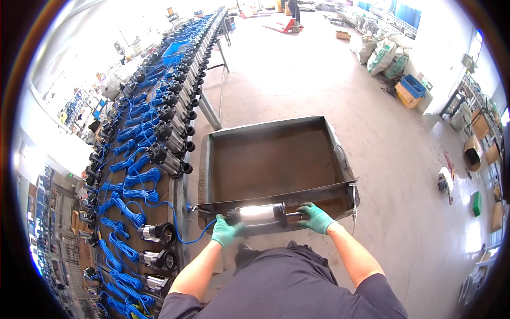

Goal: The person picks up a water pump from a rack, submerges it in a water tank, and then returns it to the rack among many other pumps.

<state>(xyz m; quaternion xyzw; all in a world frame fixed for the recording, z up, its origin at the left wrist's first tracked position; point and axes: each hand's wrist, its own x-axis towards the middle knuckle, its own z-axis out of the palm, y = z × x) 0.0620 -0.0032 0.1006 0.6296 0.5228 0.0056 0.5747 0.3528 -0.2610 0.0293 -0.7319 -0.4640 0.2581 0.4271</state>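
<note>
A pump (257, 214) with a shiny metal barrel and dark ends lies on its side over the near strip of a dark rectangular tank (268, 124). My left hand (225, 232), in a green glove, is at the pump's left end, its fingers closed around that end and slightly blurred. Gloved in green too, my right hand (317, 218) grips the short dark piece sticking out of the right end. A blue cable (192, 242) runs from near my left hand to the bench on the left. The pump's underside is hidden.
Along the left runs a long bench (178, 212) with rows of similar pumps (166, 159) and coiled blue cables (141, 178). A thin metal rod (354, 202) stands at the tank's right corner. Sacks (381, 56), a blue bin (412, 85) and a red pallet truck (284, 25) are farther off.
</note>
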